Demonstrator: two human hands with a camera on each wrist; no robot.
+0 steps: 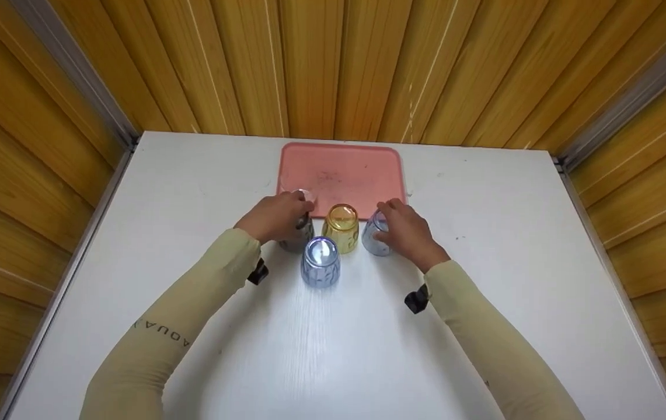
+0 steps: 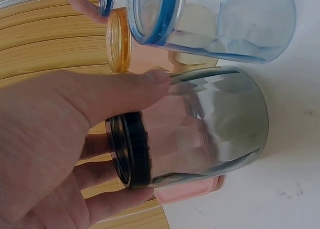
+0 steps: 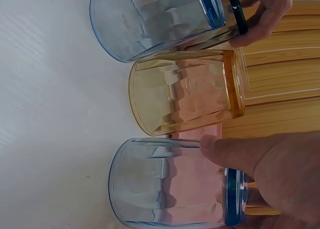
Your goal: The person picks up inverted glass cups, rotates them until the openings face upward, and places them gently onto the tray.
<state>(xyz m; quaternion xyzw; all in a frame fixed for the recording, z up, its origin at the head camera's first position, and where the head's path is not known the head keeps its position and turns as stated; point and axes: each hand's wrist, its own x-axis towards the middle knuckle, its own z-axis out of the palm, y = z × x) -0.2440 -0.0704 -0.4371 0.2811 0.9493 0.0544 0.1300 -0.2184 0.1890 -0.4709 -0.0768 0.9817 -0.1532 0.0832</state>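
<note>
My left hand [image 1: 277,217] is around the top of a grey glass [image 2: 215,124] standing upside down, its thick dark base upward. The thumb lies along its near side and the other fingers are round the far side. My right hand [image 1: 407,228] holds a pale blue upside-down glass [image 3: 170,184] the same way, thumb on its side and fingers partly hidden behind the base. Between them stands an upturned yellow glass [image 1: 341,230]. Another blue glass [image 1: 320,262], also mouth down, stands nearer the body, in front of the grey and yellow ones.
A pink rectangular tray [image 1: 341,169] lies at the back of the white table [image 1: 204,175], just behind the glasses. A clear rounded edge [image 1: 307,195] shows past the left fingertips. Wood-patterned walls [image 1: 309,64] enclose the table's back and sides.
</note>
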